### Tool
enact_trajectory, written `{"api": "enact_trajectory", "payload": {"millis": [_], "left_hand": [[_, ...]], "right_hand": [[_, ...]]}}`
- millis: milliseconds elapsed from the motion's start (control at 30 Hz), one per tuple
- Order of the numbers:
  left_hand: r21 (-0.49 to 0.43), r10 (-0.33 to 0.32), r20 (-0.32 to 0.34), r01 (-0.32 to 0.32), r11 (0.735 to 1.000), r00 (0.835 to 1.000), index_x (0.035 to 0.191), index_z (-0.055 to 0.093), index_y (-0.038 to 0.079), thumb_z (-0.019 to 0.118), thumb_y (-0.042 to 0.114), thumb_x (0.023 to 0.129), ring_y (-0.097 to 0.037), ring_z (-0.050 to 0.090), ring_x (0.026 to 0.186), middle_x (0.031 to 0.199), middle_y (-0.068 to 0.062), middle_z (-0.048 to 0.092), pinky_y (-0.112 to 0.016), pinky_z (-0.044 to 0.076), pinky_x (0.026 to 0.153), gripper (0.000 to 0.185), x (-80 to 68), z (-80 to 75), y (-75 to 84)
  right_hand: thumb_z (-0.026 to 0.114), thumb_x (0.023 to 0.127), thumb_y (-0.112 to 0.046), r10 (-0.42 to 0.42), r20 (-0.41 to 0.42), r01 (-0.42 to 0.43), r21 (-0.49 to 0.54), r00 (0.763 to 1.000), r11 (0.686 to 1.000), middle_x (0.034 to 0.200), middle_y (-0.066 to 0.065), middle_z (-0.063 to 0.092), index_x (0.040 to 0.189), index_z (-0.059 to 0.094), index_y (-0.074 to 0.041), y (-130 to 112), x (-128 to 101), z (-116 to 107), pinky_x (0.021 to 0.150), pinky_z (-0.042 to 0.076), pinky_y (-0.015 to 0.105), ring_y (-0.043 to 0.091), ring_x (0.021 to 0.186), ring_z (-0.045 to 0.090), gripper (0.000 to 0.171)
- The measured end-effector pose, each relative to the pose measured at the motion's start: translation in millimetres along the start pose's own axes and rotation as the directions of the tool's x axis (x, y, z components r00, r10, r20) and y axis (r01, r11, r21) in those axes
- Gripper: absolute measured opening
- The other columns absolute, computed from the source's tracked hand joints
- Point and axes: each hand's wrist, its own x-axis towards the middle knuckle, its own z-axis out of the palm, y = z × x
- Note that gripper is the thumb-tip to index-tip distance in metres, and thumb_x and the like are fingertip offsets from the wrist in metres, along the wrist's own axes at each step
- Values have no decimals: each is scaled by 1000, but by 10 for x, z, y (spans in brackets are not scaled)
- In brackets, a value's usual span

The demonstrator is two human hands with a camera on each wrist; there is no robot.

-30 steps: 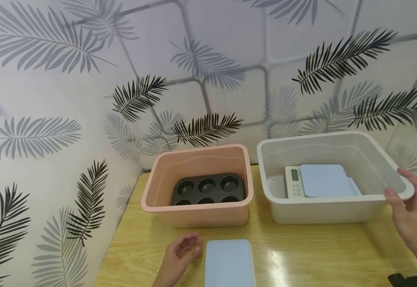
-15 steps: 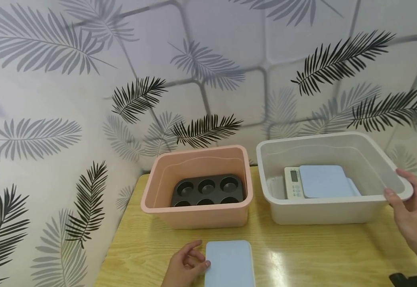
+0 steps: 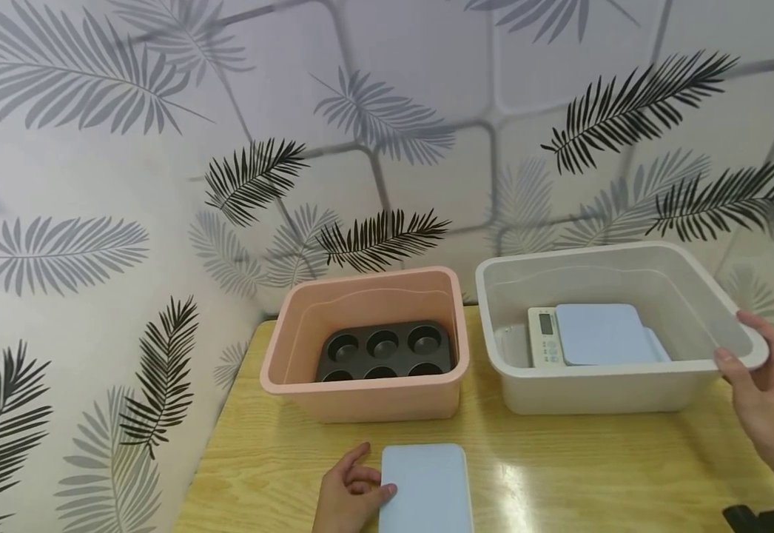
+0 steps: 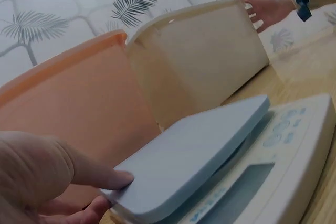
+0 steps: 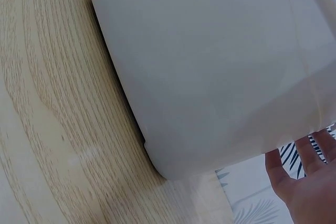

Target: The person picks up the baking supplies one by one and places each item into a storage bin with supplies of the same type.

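A kitchen scale (image 4: 273, 161) with a light blue platform (image 3: 425, 485) lies on the table at the front. My left hand (image 3: 354, 494) pinches its left edge, thumb on top of the platform and fingers at the side and below, as the left wrist view shows. At the far right my right hand (image 3: 769, 396) grips the corner rim of the light grey bin (image 3: 600, 392), thumb over the rim. Inside that bin sits another kitchen scale (image 3: 547, 340), its blue platform facing up, with a further pale blue piece partly hidden beneath.
A pink bin (image 3: 387, 403) stands left of the grey one and holds a dark muffin pan (image 3: 383, 344). Both bins are near the back edge of the wooden table (image 3: 240, 459), close to a leaf-patterned wall (image 3: 394, 74).
My left hand has moved right and slightly down to the scale on the table and taken its edge, thumb now on the platform. The right hand keeps its grip on the bin rim.
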Motion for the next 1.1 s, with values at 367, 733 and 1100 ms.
{"api": "enact_trajectory", "payload": {"millis": [367,733,1100], "left_hand": [[-40,7,53,-5,999,999,142,55,-6,72,-1,89,-14,58,91,106,-9,69,-16,50,74,56,-24,28,39],[30,74,111,-78,997,991,146,42,-16,61,-6,91,-14,59,90,106,-14,67,-15,51,74,59,-17,-39,81],[259,130,142,-163,952,981,147,56,15,85,38,83,-19,41,95,110,-7,49,-23,36,77,74,50,-4,-27]], "right_hand": [[50,94,20,-5,7,5,30,1000,1000,127,2,54,151,44,-1,-9,-50,14,81,48,6,9,108,52,61],[50,95,17,-10,30,11,-30,1000,999,128,0,53,153,42,-3,1,-76,-15,81,47,4,8,108,51,61],[49,95,18,6,7,-6,-18,1000,1000,127,0,53,152,43,-4,-2,-60,13,77,48,5,8,106,52,61]]}}
